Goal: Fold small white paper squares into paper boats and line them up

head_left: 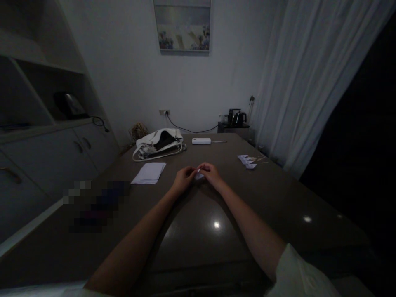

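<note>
Both hands (183, 180) pinch a small white paper (199, 175), probably mid-fold; right of it, pointy white paper pieces (244, 159) look done; left, flat white sheets (150, 171) seem unused.

On a dark table (188, 255), the left hand (185, 178) and right hand (210, 174) meet fingertip to fingertip, pinching a small white paper (199, 176) between them. A stack of white sheets (150, 173) lies to their left, with an open white bag (159, 142) behind it, a white power bank (201, 141) farther back beyond the hands, and small folded pieces (246, 160) grouped to the right. Around the table are a wall picture (185, 29), a pale curtain (283, 82), a black pot (239, 119) and a shelved kettle (72, 106).
</note>
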Tool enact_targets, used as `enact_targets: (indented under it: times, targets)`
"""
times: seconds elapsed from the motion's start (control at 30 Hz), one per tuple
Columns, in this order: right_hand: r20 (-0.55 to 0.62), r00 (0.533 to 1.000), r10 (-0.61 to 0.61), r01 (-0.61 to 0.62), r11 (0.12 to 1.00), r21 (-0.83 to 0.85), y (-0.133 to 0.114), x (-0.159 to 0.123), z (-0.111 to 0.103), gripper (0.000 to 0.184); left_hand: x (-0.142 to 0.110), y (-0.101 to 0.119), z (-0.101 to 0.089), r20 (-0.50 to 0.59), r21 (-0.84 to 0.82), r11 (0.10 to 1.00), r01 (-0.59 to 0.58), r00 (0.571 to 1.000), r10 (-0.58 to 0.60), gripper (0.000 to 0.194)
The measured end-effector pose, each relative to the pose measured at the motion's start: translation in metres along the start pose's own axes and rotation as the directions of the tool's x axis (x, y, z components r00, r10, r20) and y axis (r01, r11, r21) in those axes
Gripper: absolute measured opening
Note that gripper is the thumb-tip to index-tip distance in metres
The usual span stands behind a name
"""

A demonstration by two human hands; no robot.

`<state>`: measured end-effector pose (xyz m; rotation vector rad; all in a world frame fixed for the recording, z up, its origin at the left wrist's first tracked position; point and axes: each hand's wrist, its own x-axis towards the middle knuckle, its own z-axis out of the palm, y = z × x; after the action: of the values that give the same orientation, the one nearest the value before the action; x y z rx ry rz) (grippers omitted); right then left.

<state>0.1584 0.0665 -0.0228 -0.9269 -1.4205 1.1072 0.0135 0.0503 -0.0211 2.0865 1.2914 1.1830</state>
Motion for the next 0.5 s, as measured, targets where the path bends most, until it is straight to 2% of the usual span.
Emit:
enact_targets:
  times: [0.1,0.23,0.5]
  targets:
    - [-0.006,0.999,0.052,-0.051,0.998,0.034,-0.003,-0.002,-0.001,0.015,0.000,-0.001,-0.001,-0.033,-0.034,0.999,0.005,0.999,-0.006,0.036]
    - [-0.028,0.995,0.096,-0.093,0.990,0.105,-0.004,-0.003,0.001,0.029,0.001,-0.004,-0.002,-0.110,-0.048,0.999,0.005,0.994,-0.011,0.030]
    - [0.001,1.000,0.000,0.000,0.999,-0.036,0.006,0.002,-0.002,0.029,0.001,-0.006,-0.001,-0.115,-0.087,0.996,0.009,0.993,-0.019,0.030]
